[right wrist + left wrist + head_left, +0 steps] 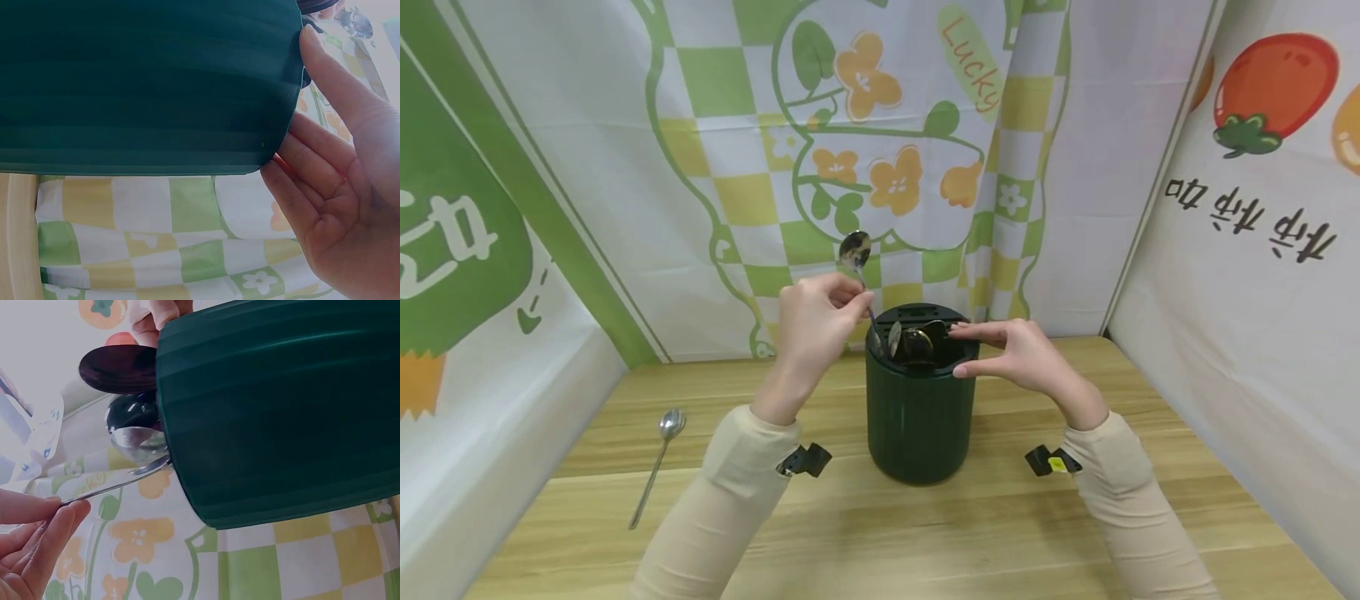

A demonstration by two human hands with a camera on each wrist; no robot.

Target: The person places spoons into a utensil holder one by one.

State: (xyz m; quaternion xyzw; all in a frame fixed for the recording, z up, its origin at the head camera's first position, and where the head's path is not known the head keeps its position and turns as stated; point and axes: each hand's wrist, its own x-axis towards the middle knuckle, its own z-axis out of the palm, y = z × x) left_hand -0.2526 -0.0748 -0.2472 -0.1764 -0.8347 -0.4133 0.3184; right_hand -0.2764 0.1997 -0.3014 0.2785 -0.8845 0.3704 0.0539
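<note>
A dark green ribbed utensil holder with a black top stands upright on the table. My left hand pinches a spoon by its thin handle, bowl upward, with the handle's lower end at the holder's left rim. In the left wrist view the fingertips grip that handle, and its broader end reaches the rim. Several spoon bowls stick out of the holder beside it. My right hand holds the holder's right rim, thumb in front and fingers behind, as the right wrist view also shows.
Another metal spoon lies on the wooden table, left of the left forearm, its bowl pointing away. Behind the table hangs a checked green and yellow cloth, and printed white cloth borders the right side.
</note>
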